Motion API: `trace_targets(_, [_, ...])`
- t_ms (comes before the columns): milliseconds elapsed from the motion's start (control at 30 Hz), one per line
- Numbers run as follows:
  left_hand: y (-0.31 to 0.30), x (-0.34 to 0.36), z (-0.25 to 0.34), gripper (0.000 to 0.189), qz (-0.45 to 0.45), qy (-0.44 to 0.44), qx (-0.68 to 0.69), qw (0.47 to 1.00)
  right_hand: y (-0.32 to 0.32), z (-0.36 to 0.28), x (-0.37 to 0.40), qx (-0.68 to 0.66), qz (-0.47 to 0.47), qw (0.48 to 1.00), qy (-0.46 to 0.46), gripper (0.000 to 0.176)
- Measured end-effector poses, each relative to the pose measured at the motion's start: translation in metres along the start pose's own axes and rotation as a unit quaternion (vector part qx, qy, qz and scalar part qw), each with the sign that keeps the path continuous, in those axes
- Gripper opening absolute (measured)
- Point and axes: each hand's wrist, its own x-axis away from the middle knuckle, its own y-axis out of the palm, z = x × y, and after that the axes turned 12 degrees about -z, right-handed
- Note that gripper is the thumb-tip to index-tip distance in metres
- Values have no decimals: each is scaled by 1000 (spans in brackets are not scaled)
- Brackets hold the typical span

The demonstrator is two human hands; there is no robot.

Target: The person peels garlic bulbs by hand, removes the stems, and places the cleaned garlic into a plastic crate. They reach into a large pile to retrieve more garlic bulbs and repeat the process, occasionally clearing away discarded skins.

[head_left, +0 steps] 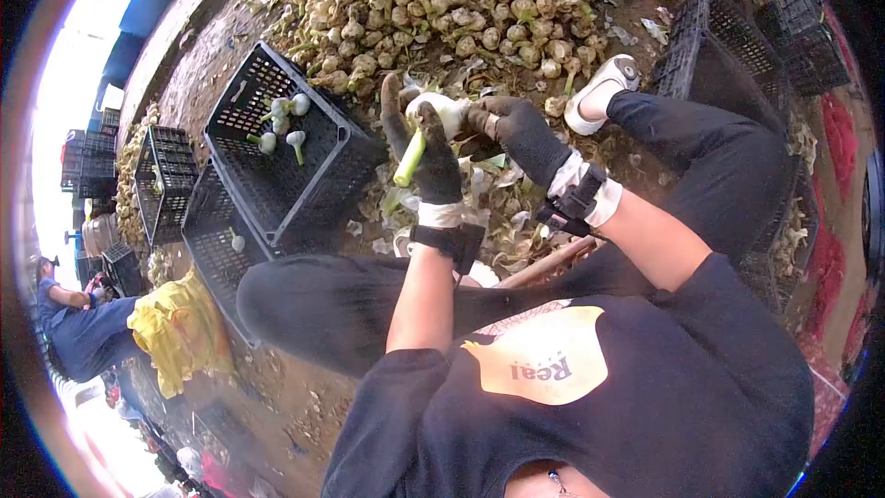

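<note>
A white garlic bulb (pixel 441 111) with a cut green stem is held up in front of me. My left hand (pixel 430 159), in a dark dirty glove, is closed around it, with the stem poking out toward me between the fingers. My right hand (pixel 527 134), gloved as well, has its curled fingers pinched against the bulb's right side. Whether a bit of skin or a small tool is in those fingers is hidden. Loose peeled skins and leaves (pixel 498 194) lie on the ground below both hands.
A big heap of garlic (pixel 442 9) spreads ahead. A black crate (pixel 318 194) at left holds several cleaned bulbs, with another crate (pixel 217 207) against it. More crates (pixel 705 55) stand at right. Another person (pixel 78 314) sits far left near a yellow bag (pixel 184 327).
</note>
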Motion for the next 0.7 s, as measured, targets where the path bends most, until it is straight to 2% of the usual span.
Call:
trace_targets(100, [38,5,54,55,31,67,-44,996,-10,-9,1,20,-12,999,34,28])
trace_targets(167, [45,11,83,53,10,120,-226,967,-10,-9,1,138,-4,988,65,20])
trace_targets(200, [41,11,83,53,6,125,-249,960,-11,-5,-1,137,-3,988,65,20])
trace_targets(233, [39,8,83,53,3,130,-250,960,-12,-2,-6,192,3,981,43,18])
trace_targets(267, [38,7,82,53,2,162,-312,936,-15,2,-7,247,9,969,26,17])
trace_targets(300, [38,6,82,53,2,195,-372,907,-15,0,-6,247,10,969,25,17])
trace_targets(367, [40,7,80,53,12,215,-353,911,-13,-2,-3,281,7,960,-4,17])
trace_targets(433, [37,5,78,53,-3,226,-392,892,-12,0,-3,305,11,952,-21,19])
trace_targets(500, [37,9,76,53,-2,169,-307,936,-11,9,-3,318,16,947,-28,20])
trace_targets(533, [42,11,70,53,-1,113,-167,979,-12,19,-5,339,29,940,-29,20])
trace_targets(567, [37,9,67,53,-2,114,-168,979,-14,29,-6,360,41,932,-30,19])
trace_targets(600, [30,7,63,54,-24,55,-14,998,-19,35,-8,357,43,932,-30,19])
trace_targets(667, [40,8,96,57,-48,-4,212,976,-30,41,-11,277,72,956,59,21])
trace_targets(700, [36,10,91,57,-47,-5,211,976,-31,40,-10,151,87,983,61,26])
